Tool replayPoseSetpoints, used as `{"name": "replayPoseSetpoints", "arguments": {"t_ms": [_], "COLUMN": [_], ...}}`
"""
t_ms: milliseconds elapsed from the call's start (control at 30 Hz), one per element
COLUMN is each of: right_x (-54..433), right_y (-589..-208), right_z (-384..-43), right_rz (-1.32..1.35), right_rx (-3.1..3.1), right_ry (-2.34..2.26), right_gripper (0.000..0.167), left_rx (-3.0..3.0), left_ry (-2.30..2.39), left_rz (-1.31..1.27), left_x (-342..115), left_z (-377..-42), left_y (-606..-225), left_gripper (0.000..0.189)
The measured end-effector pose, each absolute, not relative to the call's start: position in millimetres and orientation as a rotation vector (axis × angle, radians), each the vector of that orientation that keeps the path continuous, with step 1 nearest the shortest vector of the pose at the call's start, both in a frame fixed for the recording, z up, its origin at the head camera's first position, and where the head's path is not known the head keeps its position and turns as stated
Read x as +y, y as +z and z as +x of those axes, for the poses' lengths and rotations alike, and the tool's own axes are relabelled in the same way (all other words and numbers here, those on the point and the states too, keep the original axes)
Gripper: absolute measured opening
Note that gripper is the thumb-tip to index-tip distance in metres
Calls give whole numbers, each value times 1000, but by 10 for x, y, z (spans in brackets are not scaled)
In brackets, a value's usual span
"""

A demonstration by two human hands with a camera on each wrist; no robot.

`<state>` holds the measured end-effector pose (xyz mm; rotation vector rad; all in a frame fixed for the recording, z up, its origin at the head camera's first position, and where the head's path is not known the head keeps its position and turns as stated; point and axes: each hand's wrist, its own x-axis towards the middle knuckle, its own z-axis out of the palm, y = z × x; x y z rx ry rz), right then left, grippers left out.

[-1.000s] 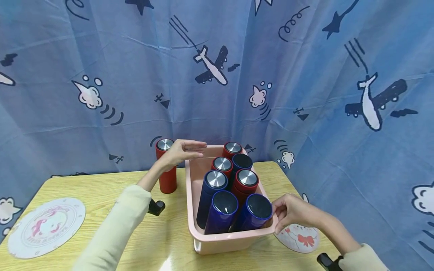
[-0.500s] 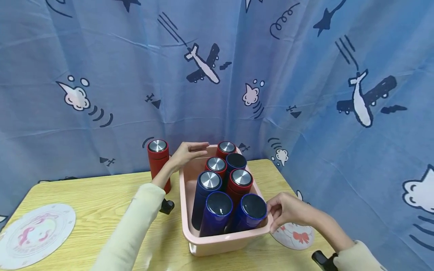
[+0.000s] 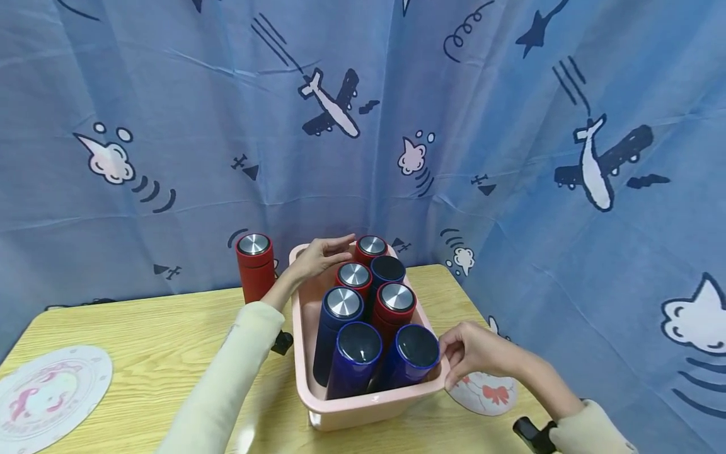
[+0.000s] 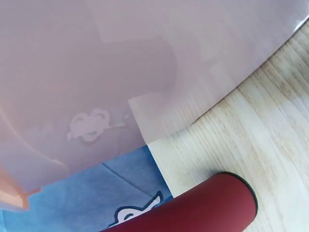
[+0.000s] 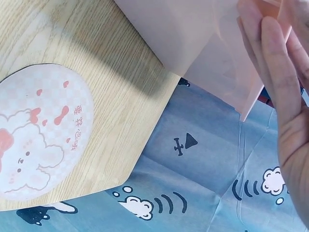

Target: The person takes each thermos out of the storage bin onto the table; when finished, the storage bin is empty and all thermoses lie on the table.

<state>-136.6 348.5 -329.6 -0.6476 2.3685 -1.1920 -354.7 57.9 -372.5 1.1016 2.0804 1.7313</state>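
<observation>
A pink plastic bin (image 3: 371, 403) holds several upright vacuum flasks: blue ones such as the front left flask (image 3: 353, 369), and red ones with silver lids, such as the far red flask (image 3: 372, 247). My left hand (image 3: 319, 257) reaches over the bin's far left part, fingers straight and thumb apart. Its fingertips are close beside the far red flask; I cannot tell if they touch. At the bin's front right corner my right hand (image 3: 479, 350) grips the rim with curled fingers. In the right wrist view that hand (image 5: 285, 72) is at the bin's edge.
Another red flask (image 3: 255, 271) stands on the wooden table (image 3: 164, 340), left of the bin behind my left forearm. A round mat (image 3: 57, 391) lies at the left; a second round mat (image 3: 486, 396) lies partly under my right hand. A blue patterned curtain (image 3: 227, 113) hangs behind.
The head view has turned slightly right. My left hand has moved right across the bin, closer to the far red flask. My right hand keeps its grip on the rim.
</observation>
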Motion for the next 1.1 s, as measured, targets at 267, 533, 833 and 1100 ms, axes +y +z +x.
{"name": "replayPoseSetpoints", "arguments": {"t_ms": [267,533,833,1100], "right_x": [3472,3476,3482,3490], "right_y": [-3309,-3297,-3286,-3281], "right_z": [-1375,-1362,-1347,-1343], "right_rz": [-639,-605,-587,-589], "right_rx": [2340,2329,2340,2366], "right_ry": [-1215,-1229,-1228,-1207], "right_gripper": [25,25,25,24], "left_rx": [2016,2046,1942,1971], "left_ry": [1745,1737,1779,1798], "left_rz": [1149,1131,1131,1120], "left_x": [677,766,831,833], "left_z": [-3591,-3578,-3566,-3536], "left_y": [-3765,-3780,-3802,-3804], "left_gripper": [52,56,51,57]}}
